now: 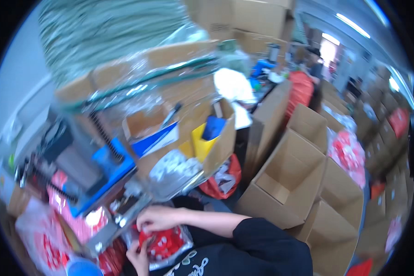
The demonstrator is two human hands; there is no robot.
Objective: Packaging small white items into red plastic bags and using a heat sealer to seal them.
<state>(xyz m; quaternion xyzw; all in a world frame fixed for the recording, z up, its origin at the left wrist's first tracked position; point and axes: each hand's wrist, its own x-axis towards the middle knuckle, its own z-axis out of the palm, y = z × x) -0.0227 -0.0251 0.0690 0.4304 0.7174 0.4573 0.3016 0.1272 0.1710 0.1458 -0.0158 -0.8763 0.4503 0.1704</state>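
Note:
A clear plastic bag [185,246] with red pieces [163,244] in it lies in front of my body, at the lower middle. My left hand [139,254] pinches the bag's left edge with closed fingers. Above it, my right hand [158,218] reaches across from the right, its fingers curled together at the bag's upper end. What those fingertips hold is hidden under the hand. Just beyond stands a machine with a blue frame [124,156] and a metal edge [106,234], close to both hands.
A cardboard tray [211,161] with a blue-and-white box [154,138] and a yellow packet [200,140] is beyond my hands. Open cartons [285,179] line the right. Red-and-white bags stand at left [41,239] and right [347,152]. A blue round thing [83,267] is lower left.

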